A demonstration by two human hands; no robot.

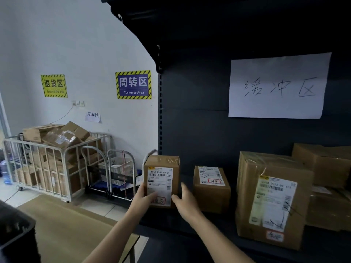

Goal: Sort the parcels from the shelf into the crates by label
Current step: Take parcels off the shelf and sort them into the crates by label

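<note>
Parcel [161,179] at shelf [171,222] edge, grasped by left hand [141,198] and right hand [187,203], box [211,194] standing apart.

I see brown parcel [161,162] with white label [160,185], red stamp [160,200] | shelf [190,130] dark grey | Turnover sign [133,84] blue, yellow-black striped border | paper sheet [275,107] white, black handwriting

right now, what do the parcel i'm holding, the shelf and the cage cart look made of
Parcel: brown cardboard, matt, with creased edges; a white paper label is stuck on its front.
Shelf: probably steel with dark matt paint, judging by the slotted upright at its edge.
Cart: metal tubing, likely painted white, going by the bent rails and slight sheen.
</note>
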